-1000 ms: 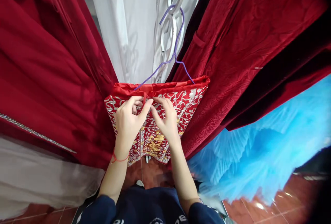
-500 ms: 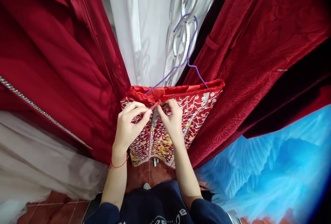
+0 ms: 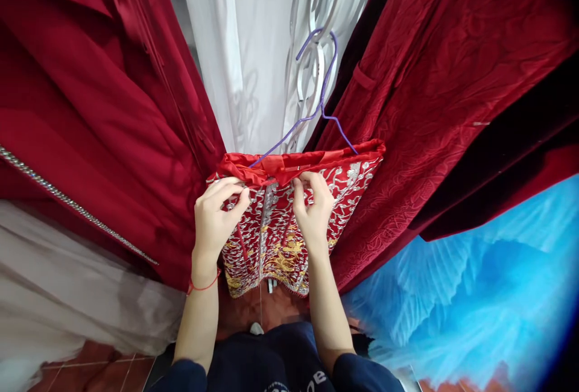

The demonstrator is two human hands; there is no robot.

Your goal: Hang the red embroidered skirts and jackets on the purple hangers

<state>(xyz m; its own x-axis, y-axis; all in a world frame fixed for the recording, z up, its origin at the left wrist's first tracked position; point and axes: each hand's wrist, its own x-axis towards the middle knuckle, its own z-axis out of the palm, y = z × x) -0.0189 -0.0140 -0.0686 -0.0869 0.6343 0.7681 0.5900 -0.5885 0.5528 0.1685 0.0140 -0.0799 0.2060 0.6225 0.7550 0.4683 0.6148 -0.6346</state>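
A red garment [image 3: 289, 253] with silver and gold embroidery hangs from a purple wire hanger [image 3: 322, 93]. Its red satin top edge [image 3: 274, 176] sags between my hands. My left hand [image 3: 217, 217] pinches near the left part of this edge, thumb against fingers. Farther right, my right hand [image 3: 314, 208] is closed in a pinch on the same edge. A thin red cord [image 3: 243, 241] dangles below my left fingertips, and another strand [image 3: 286, 230] hangs by my right thumb. Whether either pinch also holds cord, I cannot tell.
Dark red clothes hang on the left [image 3: 108, 96] and right [image 3: 420, 90]. White hanger loops [image 3: 312, 72] hang behind, before white fabric [image 3: 262, 48]. Blue ruffled fabric [image 3: 470, 295] fills the lower right, pale tulle [image 3: 85, 283] the lower left. Below is a red tiled floor [image 3: 99, 371].
My hands have moved apart, left hand to the left and right hand to the right. The red cord knot between them has come undone, and loose strands now hang down.
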